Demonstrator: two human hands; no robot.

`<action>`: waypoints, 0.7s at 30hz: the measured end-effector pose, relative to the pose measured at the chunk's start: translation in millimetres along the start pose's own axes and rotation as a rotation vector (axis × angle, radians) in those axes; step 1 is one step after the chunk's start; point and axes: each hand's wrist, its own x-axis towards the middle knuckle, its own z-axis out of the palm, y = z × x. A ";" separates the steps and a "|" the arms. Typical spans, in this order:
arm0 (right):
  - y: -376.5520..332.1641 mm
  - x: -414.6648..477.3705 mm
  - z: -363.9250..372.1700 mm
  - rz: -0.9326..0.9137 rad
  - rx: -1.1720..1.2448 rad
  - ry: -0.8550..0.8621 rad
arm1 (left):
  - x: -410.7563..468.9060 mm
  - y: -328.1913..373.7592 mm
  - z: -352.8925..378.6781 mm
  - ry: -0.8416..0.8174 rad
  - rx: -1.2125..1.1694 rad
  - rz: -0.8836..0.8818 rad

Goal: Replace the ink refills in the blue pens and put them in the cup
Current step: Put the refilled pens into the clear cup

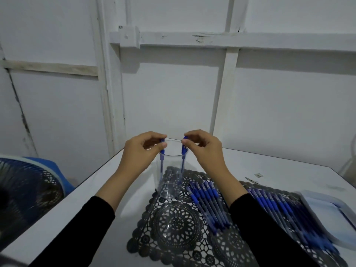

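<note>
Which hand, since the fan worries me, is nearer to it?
Left. The left hand pinches a pen at the cup, on the fan side; the right hand is beyond the cup.

Long black sleeves on both arms, pretty plain, smooth-looking fabric in one colour. The left sleeve (81, 228) and the right sleeve (269, 228) each stop partway down the forearm with a straight cuff edge, so the wrists are uncovered, and the left hand (142, 151) and right hand (204, 149) are bare too.
</note>
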 end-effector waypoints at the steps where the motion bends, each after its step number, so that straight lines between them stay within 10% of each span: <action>1: 2.0 -1.2 -0.6 0.018 -0.003 -0.007 | -0.2 -1.9 -0.9 -0.009 0.026 0.006; 14: 0.6 -3.3 -21.3 0.117 -0.046 -0.113 | 9.3 -3.2 -15.8 -0.154 0.330 -0.008; 21: 12.3 -15.0 -79.0 0.193 -0.124 -0.072 | -6.4 30.8 26.0 -0.003 0.333 0.479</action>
